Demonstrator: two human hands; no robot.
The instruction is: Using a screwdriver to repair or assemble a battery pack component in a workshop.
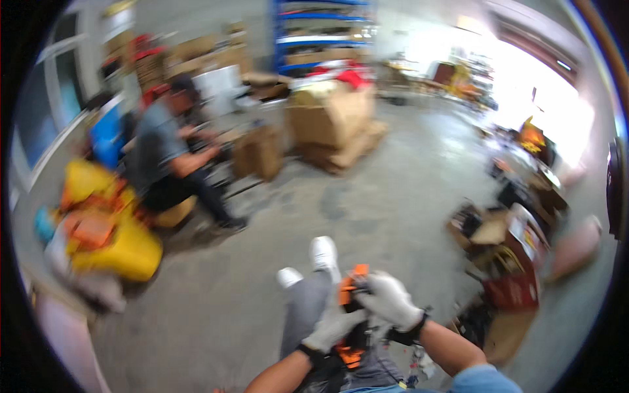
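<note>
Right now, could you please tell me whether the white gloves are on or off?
On: white gloves cover the left hand and right hand, down to the dark wristbands.

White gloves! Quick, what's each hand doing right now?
Left hand: on the orange-and-black thing; too blurred to tell if closed.
Right hand: at that thing's upper part; grip too blurred to tell.
</note>
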